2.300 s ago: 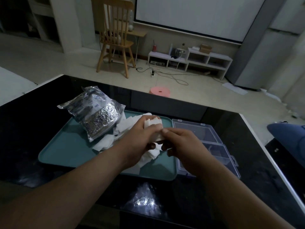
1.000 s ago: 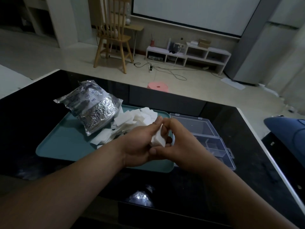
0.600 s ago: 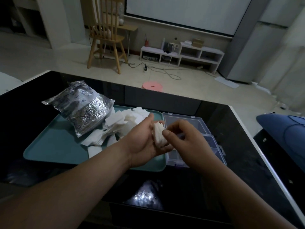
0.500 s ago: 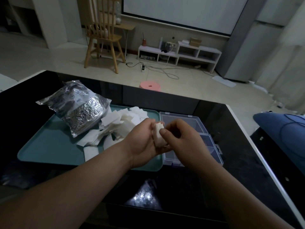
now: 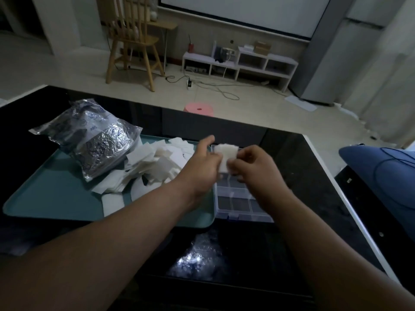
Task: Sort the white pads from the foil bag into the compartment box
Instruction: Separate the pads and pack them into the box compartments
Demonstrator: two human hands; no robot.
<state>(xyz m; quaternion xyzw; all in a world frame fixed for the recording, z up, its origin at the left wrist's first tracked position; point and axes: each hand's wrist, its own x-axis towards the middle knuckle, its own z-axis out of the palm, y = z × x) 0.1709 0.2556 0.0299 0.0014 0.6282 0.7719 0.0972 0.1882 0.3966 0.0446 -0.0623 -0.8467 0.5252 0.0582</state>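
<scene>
A small stack of white pads [image 5: 225, 154] is held upright between my two hands, above the clear compartment box [image 5: 240, 204]. My left hand [image 5: 202, 167] grips its left side, and my right hand [image 5: 253, 167] pinches its right side. The box stands open on the black table, just right of the teal tray [image 5: 56, 198]. A loose heap of white pads [image 5: 157, 167] lies on the tray. The crumpled foil bag [image 5: 96, 138] lies at the tray's far left with its mouth toward the heap.
The black glossy table [image 5: 303, 176] ends in a white edge on the right. A blue cushion [image 5: 381, 171] sits beyond that edge. Past the table's far edge are a pink stool [image 5: 198, 108] and a wooden chair [image 5: 132, 41].
Both hands have carried the pad stack from over the tray to the right, above the compartment box. The view has shifted right with them.
</scene>
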